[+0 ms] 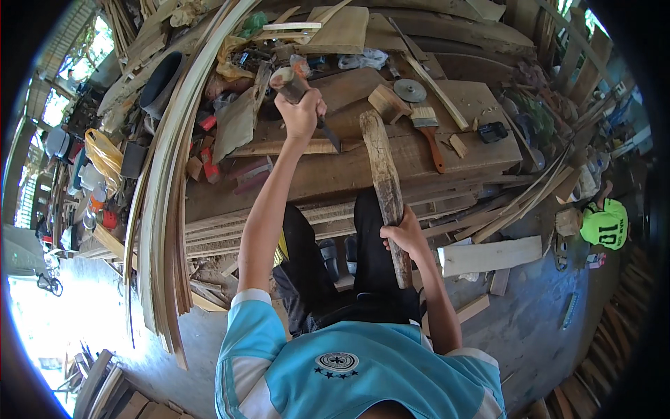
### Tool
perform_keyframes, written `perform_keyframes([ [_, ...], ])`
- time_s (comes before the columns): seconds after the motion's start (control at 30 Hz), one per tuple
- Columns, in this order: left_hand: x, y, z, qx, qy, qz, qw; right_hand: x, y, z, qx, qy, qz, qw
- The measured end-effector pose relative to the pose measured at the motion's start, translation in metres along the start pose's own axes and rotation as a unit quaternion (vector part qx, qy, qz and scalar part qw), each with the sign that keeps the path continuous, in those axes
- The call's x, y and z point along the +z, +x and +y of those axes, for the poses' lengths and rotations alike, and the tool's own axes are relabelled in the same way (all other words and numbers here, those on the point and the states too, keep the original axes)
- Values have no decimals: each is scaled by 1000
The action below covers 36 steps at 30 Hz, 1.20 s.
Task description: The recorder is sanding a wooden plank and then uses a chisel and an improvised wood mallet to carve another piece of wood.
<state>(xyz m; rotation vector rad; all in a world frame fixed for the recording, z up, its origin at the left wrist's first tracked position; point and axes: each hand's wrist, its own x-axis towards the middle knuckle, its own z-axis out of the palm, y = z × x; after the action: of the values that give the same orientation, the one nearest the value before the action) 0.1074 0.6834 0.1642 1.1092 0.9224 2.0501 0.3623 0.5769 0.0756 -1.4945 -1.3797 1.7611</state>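
Observation:
My left hand [301,115] is wrapped round the wooden handle of a chisel [331,135], whose dark blade slants down toward the bench. Below the blade lies a long piece of wood [300,147] on the bench; whether the tip touches it I cannot tell. In my right hand [405,234] is a rough, worn wooden club [381,162], gripped near its lower end and angled up over the bench edge. A small wood block [389,103], a grey metal disc [410,90] and a paintbrush [428,133] with an orange handle lie beyond the club's upper end.
Thick planks form the bench [460,150]. Long thin strips [164,181] stand bent at the left. A black object [493,132] rests on the bench's right part. Offcuts and a pale board [490,255] lie low on the right, near another person [604,223] in a green shirt.

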Motion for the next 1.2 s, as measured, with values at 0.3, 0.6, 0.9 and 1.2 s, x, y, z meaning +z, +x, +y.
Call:
perform_keyframes([
  [0.3, 0, -17, -4, 55, 72, 31, 995, -27, -56, -104, -255, -201, 61, 944],
  [0.6, 6, -22, -2, 62, -4, 17, 998, -15, -92, -198, -485, -351, 154, 786],
  [0.9, 11, -32, 2, 83, -12, -7, 996, -18, -101, -201, -399, -448, 161, 784],
  [1.2, 3, -22, 8, 332, 193, 8, 924, -13, -86, -190, -312, -531, 97, 782],
])
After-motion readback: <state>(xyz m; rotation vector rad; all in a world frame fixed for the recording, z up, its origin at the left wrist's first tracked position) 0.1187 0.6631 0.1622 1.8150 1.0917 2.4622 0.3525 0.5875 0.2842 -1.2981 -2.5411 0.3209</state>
